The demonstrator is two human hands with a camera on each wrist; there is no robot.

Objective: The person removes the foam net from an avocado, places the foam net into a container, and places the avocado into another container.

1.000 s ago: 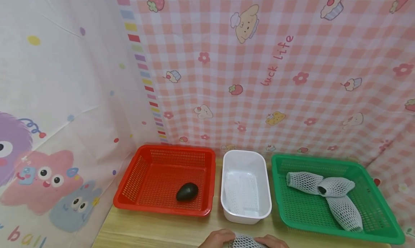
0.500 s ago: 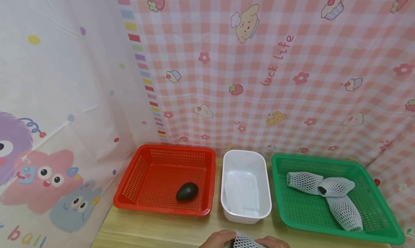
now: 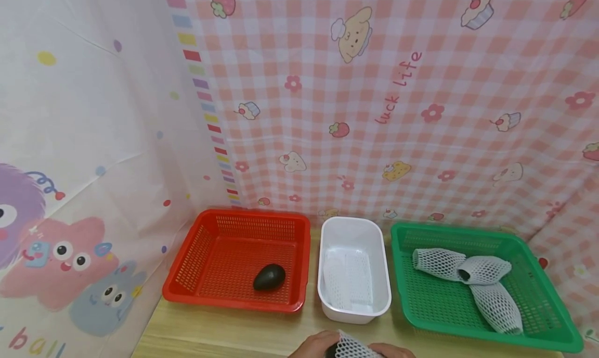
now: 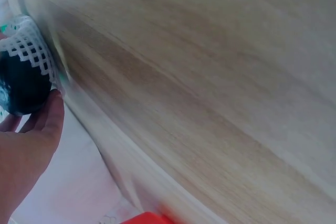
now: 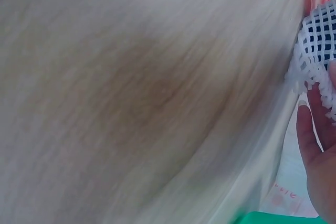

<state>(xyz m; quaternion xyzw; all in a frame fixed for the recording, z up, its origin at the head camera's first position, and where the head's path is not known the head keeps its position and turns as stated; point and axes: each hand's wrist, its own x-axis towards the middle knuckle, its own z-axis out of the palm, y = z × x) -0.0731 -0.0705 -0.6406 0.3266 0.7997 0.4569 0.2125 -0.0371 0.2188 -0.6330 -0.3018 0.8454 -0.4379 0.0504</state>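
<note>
At the bottom edge of the head view, my left hand (image 3: 314, 345) grips a dark avocado (image 3: 331, 351) by its bare end. A white foam net sleeve (image 3: 352, 346) covers the rest of it. From the other side my right hand (image 3: 392, 350) holds the sleeve. The left wrist view shows the avocado (image 4: 23, 87) poking out of the sleeve (image 4: 34, 45), fingers curled under it. In the right wrist view the sleeve's gathered end (image 5: 315, 72) lies against the right fingers, with dark skin showing through the mesh.
A red basket (image 3: 236, 307) at left holds one bare avocado (image 3: 269, 277). The white bin (image 3: 354, 316) in the middle has white netted material on its bottom. At right, a green basket (image 3: 491, 337) holds three net-sleeved pieces (image 3: 497, 306). Behind hangs a checked curtain (image 3: 318, 98).
The sleeve's edge by my left hand has shifted right, so more of the avocado's dark end shows. Both hands stay at nearly the same place. Baskets and bin are unmoved.
</note>
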